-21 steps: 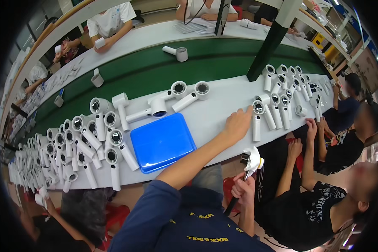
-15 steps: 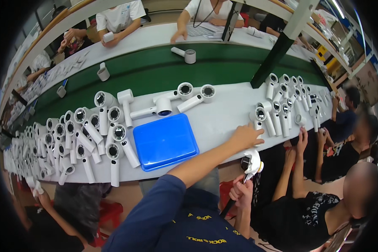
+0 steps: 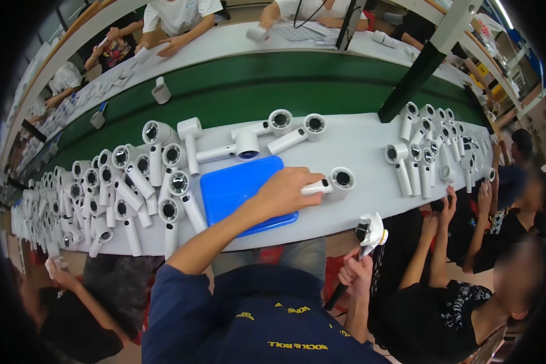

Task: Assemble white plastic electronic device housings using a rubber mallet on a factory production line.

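My left hand is closed round the handle of a white handheld fan, lifted over the right part of a blue plastic tray. The fan's round head, with a dark centre, points to the right. In front of the table edge, my right hand grips the shaft of a black-handled tool. White wrapping with a yellowish edge and a dark round part sit at the tool's upper end; its exact kind I cannot make out.
Many white fans crowd the table's left side; another group stands at the right. Several lie behind the tray. A green conveyor belt runs beyond, with a dark post. Co-workers sit opposite and on both sides.
My left hand has moved left from the right-hand fan group, bringing a fan over the tray. My right hand still grips the tool. Across the belt, a person's hand now holds a white object.
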The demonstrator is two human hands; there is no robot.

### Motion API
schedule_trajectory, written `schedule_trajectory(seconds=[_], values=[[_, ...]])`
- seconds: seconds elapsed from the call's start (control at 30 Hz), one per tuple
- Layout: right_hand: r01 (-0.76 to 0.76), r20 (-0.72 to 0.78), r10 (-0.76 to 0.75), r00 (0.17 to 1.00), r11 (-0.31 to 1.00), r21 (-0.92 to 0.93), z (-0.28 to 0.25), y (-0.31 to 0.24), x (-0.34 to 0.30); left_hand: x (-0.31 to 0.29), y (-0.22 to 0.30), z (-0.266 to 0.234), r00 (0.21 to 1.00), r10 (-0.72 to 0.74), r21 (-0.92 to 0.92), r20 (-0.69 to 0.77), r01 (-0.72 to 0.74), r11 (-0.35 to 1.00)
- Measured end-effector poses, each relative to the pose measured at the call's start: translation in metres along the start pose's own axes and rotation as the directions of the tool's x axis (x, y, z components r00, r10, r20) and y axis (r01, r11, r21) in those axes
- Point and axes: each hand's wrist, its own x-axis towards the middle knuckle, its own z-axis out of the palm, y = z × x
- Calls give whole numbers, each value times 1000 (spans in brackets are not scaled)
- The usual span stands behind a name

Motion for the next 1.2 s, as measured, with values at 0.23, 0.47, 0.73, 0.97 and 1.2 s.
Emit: schedule_trajectory(seconds=[0.23,0.47,0.73,0.97,1.2], values=[[-64,-81,36,996,925,-375,39,-21,58,-42,-8,-13,985,-87,273,-149,125,954],[-123,-147,62,987,884,-451,86,-32,107,-59,-28,-7,947,-80,140,-312,129,982],[16,-86,-121,989,668,-744,91,-77,112,-59,-33,-1,897,-150,57,-416,190,980],[12,9,-143,990,22,-1000,107,-81,121,-64,-43,1,895,-133,62,-426,175,983],[385,628,-232,743,-620,-683,95,-68,129,-66,-43,1,899,-156,6,-409,174,985]])
